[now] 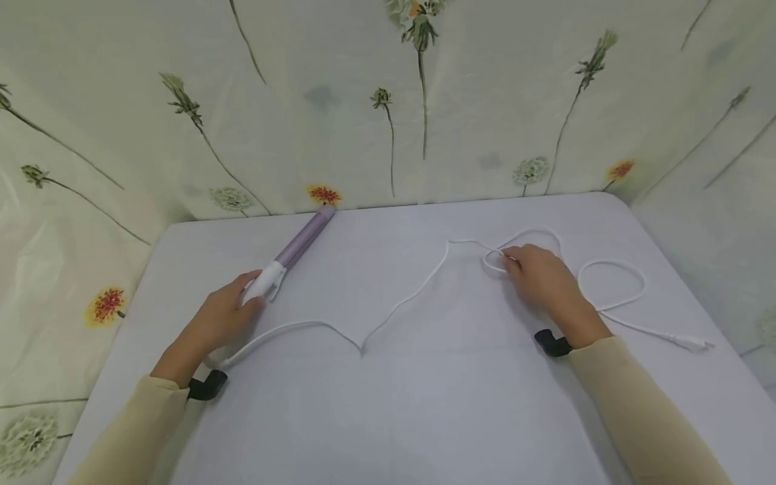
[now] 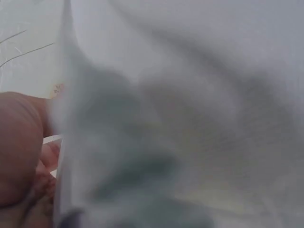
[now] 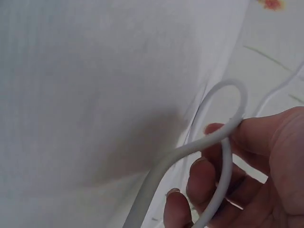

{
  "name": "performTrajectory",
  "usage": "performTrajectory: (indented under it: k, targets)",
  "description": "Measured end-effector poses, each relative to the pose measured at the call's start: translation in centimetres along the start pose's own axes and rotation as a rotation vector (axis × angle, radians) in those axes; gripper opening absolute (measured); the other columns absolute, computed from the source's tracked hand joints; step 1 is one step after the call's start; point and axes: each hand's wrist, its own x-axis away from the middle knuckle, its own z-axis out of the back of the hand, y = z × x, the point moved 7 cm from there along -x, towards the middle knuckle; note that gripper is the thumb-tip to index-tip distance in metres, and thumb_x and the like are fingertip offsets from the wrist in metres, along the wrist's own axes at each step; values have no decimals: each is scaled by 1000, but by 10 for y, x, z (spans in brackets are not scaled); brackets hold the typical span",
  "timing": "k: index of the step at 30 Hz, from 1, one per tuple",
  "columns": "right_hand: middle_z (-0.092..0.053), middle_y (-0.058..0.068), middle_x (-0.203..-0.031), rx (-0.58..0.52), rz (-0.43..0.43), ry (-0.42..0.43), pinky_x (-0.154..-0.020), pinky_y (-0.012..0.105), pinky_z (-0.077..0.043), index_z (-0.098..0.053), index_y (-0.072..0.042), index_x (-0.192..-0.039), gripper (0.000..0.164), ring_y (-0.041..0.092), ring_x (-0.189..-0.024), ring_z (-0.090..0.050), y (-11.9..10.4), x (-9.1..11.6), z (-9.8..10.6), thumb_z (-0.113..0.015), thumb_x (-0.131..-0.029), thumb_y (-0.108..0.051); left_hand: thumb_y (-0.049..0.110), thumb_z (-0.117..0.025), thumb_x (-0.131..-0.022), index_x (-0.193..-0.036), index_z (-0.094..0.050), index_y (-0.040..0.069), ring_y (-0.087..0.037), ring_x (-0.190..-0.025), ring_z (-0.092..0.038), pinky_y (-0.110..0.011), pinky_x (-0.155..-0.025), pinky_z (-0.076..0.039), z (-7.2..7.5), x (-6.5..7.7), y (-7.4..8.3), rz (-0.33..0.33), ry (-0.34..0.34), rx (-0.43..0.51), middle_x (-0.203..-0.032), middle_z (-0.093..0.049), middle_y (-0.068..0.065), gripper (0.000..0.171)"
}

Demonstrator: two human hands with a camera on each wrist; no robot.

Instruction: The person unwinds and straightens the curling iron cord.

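Observation:
A curling iron with a purple barrel (image 1: pixel 305 237) and a white handle (image 1: pixel 263 283) slants away from me on the left side of the table. My left hand (image 1: pixel 223 314) grips it by the handle, the barrel pointing to the back edge. From the handle end a white power cord (image 1: pixel 405 301) runs in bends across to the right. My right hand (image 1: pixel 541 279) pinches that cord between thumb and fingertips, where a small loop (image 3: pixel 231 102) stands up in the right wrist view. A large blur covers most of the left wrist view, leaving part of my left hand (image 2: pixel 21 147) visible.
The table has a white cloth (image 1: pixel 388 411). Right of my right hand the cord lies in a loose coil (image 1: pixel 644 279), ending in a plug (image 1: pixel 694 343) near the right edge. Behind the table hangs a flower-patterned curtain (image 1: pixel 351 135).

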Motion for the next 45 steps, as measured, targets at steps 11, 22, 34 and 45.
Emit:
performTrajectory:
  k: [11,22,34,45]
  targets:
    - [-62,28,-137,-34,-27,-28,-101,64,-45,-64,2,-137,35,49,-125,-58,-8,5,-2,-50,-108,-12,16,-60,-106,-152,-46,-6,-41,-100,-58,-58,-85,-51,-4,-2,1,-5,79,-71,-122,-56,-33,54]
    - [-55,31,-141,-26,98,10,-107,65,-39,-54,7,-143,41,50,-131,-51,-17,36,2,-56,-105,-7,8,-61,-104,-146,-54,-5,-39,-99,-61,-58,-87,-51,11,-3,0,-41,171,-144,-123,-63,-30,45]
    - [-41,33,-152,46,182,110,-99,72,-41,-54,3,-143,47,57,-132,-46,-26,57,9,-66,-98,-3,-7,-65,-93,-142,-61,-1,-53,-100,-64,-65,-80,-51,25,-4,-6,-223,283,-319,-123,-65,-30,50]
    - [-39,33,-153,48,188,132,-101,72,-39,-50,3,-145,51,57,-132,-44,-27,65,13,-63,-97,0,-9,-66,-92,-140,-61,-2,-53,-97,-63,-64,-80,-50,29,-3,-12,-227,329,-321,-122,-65,-30,49]
